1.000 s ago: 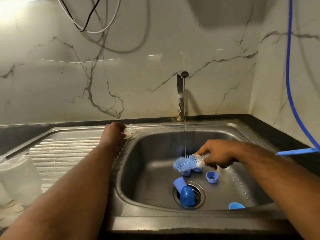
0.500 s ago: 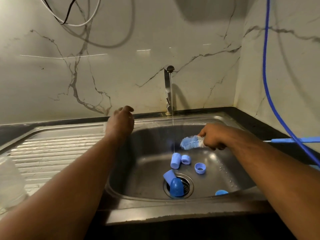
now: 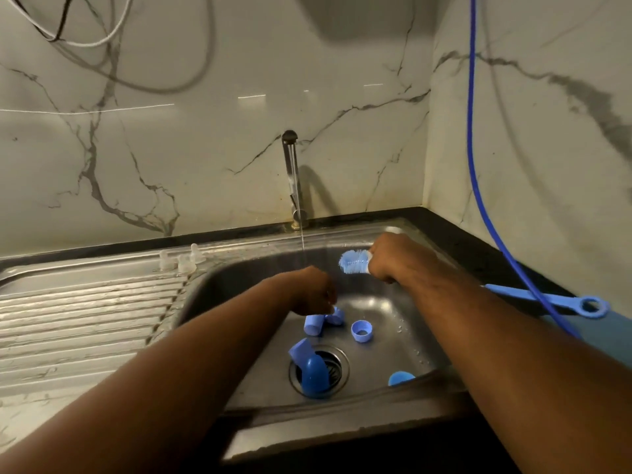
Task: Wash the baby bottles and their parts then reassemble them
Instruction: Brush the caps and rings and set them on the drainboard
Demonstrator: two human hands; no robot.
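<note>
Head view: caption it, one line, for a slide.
Left hand reaches blue bottle parts in the sink; right hand grips the bottle brush.

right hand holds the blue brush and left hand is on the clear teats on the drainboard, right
No: in the head view the left hand is down in the sink at the blue caps; the right hand holds the brush.

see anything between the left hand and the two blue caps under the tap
Nothing visible. The left hand is right at the blue caps; the brush in the right hand is held off to the side.
</note>
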